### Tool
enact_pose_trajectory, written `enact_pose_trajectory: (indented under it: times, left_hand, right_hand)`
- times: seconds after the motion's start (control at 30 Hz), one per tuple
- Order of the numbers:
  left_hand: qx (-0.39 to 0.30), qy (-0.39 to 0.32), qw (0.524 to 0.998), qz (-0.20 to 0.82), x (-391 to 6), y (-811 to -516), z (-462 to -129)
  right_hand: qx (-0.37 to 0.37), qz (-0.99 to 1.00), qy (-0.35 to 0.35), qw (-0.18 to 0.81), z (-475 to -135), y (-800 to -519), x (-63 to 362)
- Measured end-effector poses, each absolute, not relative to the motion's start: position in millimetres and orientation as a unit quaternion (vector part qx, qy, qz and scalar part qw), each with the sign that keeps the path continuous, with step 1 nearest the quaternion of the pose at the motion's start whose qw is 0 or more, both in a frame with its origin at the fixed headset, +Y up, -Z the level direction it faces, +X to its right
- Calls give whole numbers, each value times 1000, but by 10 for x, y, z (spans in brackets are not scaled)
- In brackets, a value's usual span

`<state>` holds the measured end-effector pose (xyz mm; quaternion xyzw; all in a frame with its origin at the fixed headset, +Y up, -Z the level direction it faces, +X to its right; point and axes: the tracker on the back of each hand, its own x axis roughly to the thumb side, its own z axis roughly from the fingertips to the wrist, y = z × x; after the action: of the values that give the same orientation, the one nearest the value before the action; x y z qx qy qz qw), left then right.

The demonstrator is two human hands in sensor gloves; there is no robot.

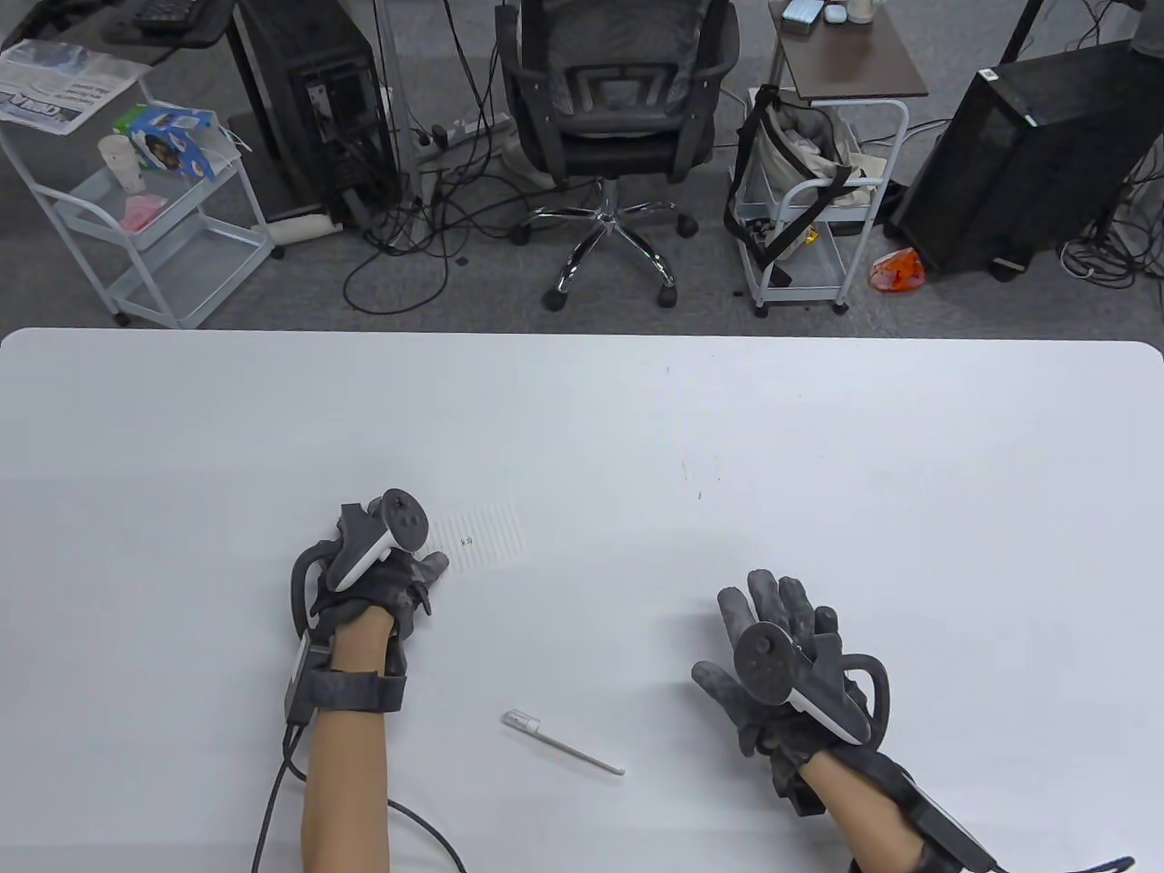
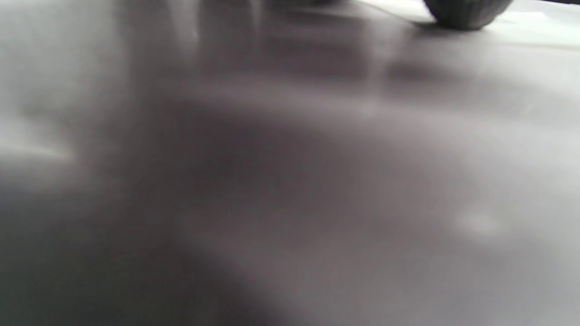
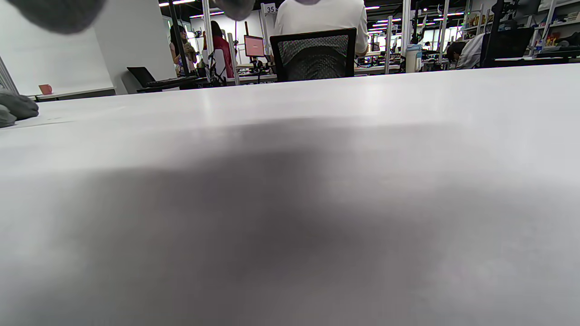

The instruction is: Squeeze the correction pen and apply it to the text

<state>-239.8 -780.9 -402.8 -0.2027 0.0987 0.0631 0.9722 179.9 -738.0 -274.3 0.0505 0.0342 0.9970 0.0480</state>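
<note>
A thin white correction pen lies on the white table near the front edge, between the two hands, touched by neither. A small lined paper slip with a small dark mark of text lies left of centre. My left hand rests flat on the slip's left end, fingers spread on it. My right hand lies open and empty on the table at the right, fingers spread. The left wrist view shows only blurred table and one fingertip. The right wrist view shows bare table.
Beyond the table's far edge stand an office chair, two wire carts, and computer towers. A cable runs from my left wrist across the table's front.
</note>
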Motion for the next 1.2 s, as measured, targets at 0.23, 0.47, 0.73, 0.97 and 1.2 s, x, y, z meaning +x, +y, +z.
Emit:
enact_pose_trajectory:
  times: [0.23, 0.47, 0.73, 0.97, 1.2]
  left_hand:
    - [-168, 96, 980, 53, -2357, -7743, -4001]
    - [-154, 93, 982, 63, -2376, -7733, -3993]
    - [-140, 101, 981, 84, -2420, -7717, -3990]
    - [-124, 105, 981, 110, -2470, -7722, -3992]
    - [-38, 117, 976, 180, -2531, -7632, -3923]
  right_hand:
    - [52, 997, 33, 48, -2746, -7382, 1795]
    - [52, 997, 32, 49, -2747, -7384, 1796]
    - [51, 997, 33, 49, -2749, -7386, 1802]
    - [51, 997, 34, 49, -2750, -7386, 1802]
    - [50, 997, 35, 51, -2754, -7382, 1809]
